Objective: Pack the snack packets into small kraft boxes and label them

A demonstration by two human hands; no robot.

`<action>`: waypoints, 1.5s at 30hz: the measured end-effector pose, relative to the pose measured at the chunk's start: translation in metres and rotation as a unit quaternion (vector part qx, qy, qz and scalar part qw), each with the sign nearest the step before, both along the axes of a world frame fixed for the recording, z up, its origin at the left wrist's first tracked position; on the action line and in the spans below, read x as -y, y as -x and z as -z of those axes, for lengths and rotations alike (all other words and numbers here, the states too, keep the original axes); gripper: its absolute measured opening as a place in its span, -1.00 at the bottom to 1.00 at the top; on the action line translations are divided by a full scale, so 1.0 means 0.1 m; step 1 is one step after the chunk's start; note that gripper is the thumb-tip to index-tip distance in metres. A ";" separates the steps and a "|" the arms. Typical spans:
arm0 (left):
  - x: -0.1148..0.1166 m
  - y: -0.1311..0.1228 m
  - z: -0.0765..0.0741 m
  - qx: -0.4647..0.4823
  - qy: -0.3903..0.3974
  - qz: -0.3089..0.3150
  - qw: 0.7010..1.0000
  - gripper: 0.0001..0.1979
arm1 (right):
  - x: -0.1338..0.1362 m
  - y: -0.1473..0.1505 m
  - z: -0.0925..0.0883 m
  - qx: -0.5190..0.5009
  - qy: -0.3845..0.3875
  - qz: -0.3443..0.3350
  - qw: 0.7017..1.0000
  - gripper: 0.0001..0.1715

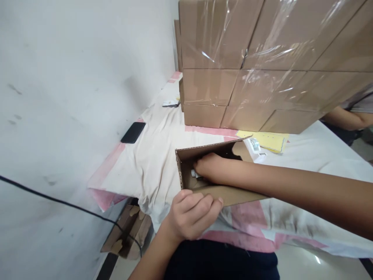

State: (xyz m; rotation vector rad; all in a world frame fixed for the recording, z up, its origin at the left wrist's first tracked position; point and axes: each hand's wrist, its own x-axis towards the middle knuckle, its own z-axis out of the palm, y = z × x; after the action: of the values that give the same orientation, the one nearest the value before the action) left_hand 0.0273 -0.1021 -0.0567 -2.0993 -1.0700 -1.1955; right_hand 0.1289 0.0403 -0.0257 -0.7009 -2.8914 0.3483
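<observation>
An open cardboard box (233, 195) lies on the cloth-covered table near its front edge. My left hand (194, 214) grips the near side of this box, its fingers curled over the edge. Inside the box is my right hand (208, 167), its fingers closed and pointing toward the left end. A small whitish object (193, 173) shows just beside the right fingers; what that hand holds is mostly hidden. The right forearm crosses over the box's right end.
Plastic-wrapped cartons (212, 87) are stacked behind the box. A black phone (133, 132) lies at left, a white tape dispenser (256, 151) and yellow sheet (271, 140) at right. Another person's arm (346, 118) shows at far right. An open carton (128, 229) and black cable (72, 206) are lower left.
</observation>
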 end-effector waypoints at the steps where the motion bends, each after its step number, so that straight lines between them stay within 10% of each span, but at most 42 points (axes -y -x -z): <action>1: 0.02 -0.01 0.01 0.004 -0.003 -0.004 1.000 -0.87 | 0.03 -0.01 -0.11 0.034 -0.017 -0.023 0.999 -0.66; 5: 0.08 -0.04 0.05 0.038 -0.010 -0.013 0.999 -0.85 | 0.15 -0.35 -0.66 0.067 -0.032 -0.105 0.992 -0.65; 8: 0.14 -0.06 0.06 0.058 -0.009 0.000 0.998 -0.79 | 0.32 -1.00 -0.81 -0.091 -0.018 -0.006 0.996 -0.66; 14: 0.21 -0.24 0.04 0.086 -0.008 0.035 0.996 -0.73 | 0.74 -1.95 -0.02 -0.382 -0.004 0.162 0.910 -0.62; 20: 0.18 -0.27 0.05 0.140 0.056 -0.006 0.989 -0.72 | 0.79 -1.78 0.58 -0.426 0.062 0.175 0.885 0.01; 30: 0.03 -0.14 0.20 0.261 0.184 0.048 0.946 -0.49 | 0.86 -1.63 0.78 -0.488 0.091 0.261 0.828 -0.03; 45: 0.05 -0.10 0.23 0.388 0.313 0.118 0.859 -0.55 | 0.87 -1.60 0.89 -0.540 0.068 0.207 0.813 -0.16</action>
State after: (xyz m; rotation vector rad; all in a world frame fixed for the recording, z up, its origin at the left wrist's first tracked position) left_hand 0.0374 -0.1070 -0.0800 -2.2809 -1.7803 -2.1599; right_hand 0.2889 -0.0470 -0.1142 -0.7721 -1.6016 0.6305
